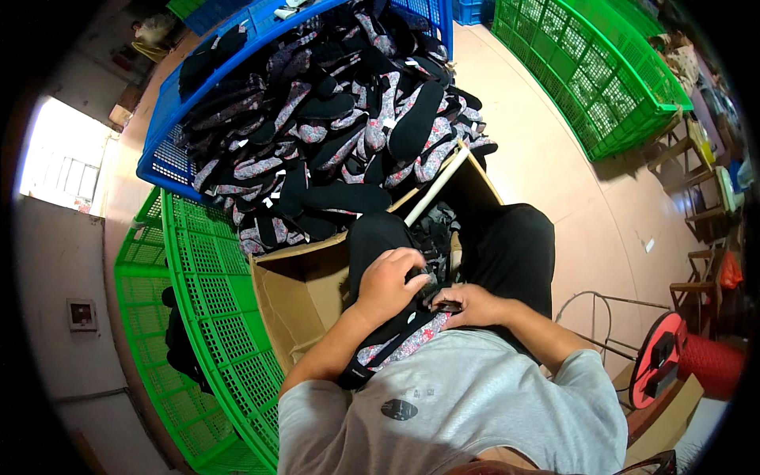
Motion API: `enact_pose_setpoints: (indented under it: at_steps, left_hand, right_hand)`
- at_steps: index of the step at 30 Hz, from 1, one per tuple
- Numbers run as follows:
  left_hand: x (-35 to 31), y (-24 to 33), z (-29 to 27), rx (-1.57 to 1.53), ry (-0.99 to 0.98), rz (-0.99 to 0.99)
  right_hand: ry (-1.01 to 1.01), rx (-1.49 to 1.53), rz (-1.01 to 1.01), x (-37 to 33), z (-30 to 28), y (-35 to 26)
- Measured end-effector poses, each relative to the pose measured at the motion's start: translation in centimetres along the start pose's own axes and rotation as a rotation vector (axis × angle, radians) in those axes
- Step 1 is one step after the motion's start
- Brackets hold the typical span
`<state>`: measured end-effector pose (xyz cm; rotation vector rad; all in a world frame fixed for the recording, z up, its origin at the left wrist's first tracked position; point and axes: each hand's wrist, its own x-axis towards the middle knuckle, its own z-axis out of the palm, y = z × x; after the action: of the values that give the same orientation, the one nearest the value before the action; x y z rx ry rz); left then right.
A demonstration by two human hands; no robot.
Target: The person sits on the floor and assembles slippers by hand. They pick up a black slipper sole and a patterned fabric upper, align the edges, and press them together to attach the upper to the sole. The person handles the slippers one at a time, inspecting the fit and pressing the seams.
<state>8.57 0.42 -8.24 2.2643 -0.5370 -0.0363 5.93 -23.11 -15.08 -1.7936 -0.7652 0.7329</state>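
Across my lap lies a black cloth shoe or slipper with a grey and pink floral lining. My left hand is just above and left of its upper part, fingers curled in; what they pinch, if anything, is hidden. My right hand is closed at the floral edge, around a small dark tool with a slight metallic glint. Its exact kind is too small to tell. Beyond my hands, dark scraps lie between my knees.
A blue crate ahead overflows with similar floral and black shoes. An opened cardboard box stands by my legs, a pale rod across it. Green crates flank the left; another green crate stands far right. A red reel is at right.
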Motion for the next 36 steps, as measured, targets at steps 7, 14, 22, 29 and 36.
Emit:
enact_pose_setpoints:
  at_steps: [7,14,22,29,36]
  left_hand:
    - [-1.1,-1.2,-8.8,0.357,0.427,-0.022]
    - [-3.3,2.3,-6.1,-0.572,0.506,-0.356]
    - [3.5,1.9,5.4,-1.500,0.109,-0.437]
    - [4.4,0.9,9.4,-1.731,0.038,-0.546]
    - [1.2,0.8,8.4,-1.674,0.306,-0.664]
  right_hand:
    - [0.472,0.700,0.139,-1.0,-1.0,0.9]
    - [0.868,0.814,0.174,-0.6,-6.6,-3.5]
    - [0.982,0.202,0.003,-1.5,-8.9,-5.1]
    - [0.773,-0.054,0.144,-1.6,-9.9,-8.0]
    - [0.648,-0.056,0.059,0.8,-5.6,-8.0]
